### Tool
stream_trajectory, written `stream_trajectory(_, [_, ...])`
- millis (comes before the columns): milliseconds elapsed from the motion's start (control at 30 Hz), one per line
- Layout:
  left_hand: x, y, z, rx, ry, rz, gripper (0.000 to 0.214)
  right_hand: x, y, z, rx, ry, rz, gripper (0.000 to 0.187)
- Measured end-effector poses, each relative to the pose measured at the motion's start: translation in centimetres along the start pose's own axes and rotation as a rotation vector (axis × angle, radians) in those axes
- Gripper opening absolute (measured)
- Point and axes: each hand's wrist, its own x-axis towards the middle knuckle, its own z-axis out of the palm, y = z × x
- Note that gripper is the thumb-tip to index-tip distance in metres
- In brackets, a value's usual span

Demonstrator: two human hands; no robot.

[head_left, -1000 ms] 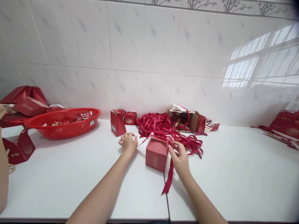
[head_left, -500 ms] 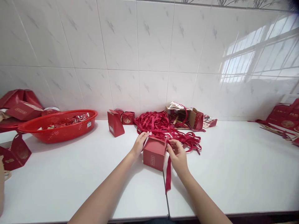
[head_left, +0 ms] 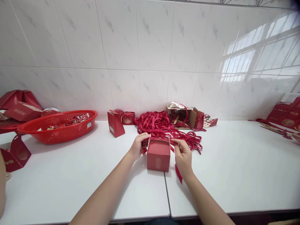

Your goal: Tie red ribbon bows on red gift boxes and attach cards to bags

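Note:
A small red gift box with a pale label stands upright on the white table in front of me, its top flaps raised. At its left upper edge is my left hand, closed, with red ribbon showing under its curled fingers. My right hand pinches the red ribbon close to the box's right upper corner, and a loose end hangs below that hand. The ribbon seems to run across the box top between both hands. Just behind the box lies a tangled heap of red ribbons.
To the left is a red plastic basket with small wrapped packets. Nearer the middle stands a folded red box. An opened carton holds scraps by the wall. Red bags lie far right. Another person's arm shows at the left edge.
The box has turned to face me more squarely and shifted slightly right. My right hand has moved a little right with the ribbon, and its hanging end is shorter. Ribbon now shows at my left hand.

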Motion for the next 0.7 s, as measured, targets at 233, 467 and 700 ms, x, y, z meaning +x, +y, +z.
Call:
stream_trajectory(233, [-0.1, -0.2, 0.1, 0.115, -0.068, 0.065, 0.034, 0.0, -0.5, 0.1, 0.038, -0.121, 0.031, 0.03])
stream_trajectory(467, [-0.6, 0.2, 0.6, 0.348, -0.104, 0.225, 0.031, 0.0, -0.2, 0.3, 0.054, -0.183, 0.031, 0.03])
stream_trajectory(700, [-0.8, -0.2, 1.5, 0.821, -0.18, 0.462, 0.023, -0.1, -0.6, 0.6, -0.013, -0.253, -0.014, 0.03])
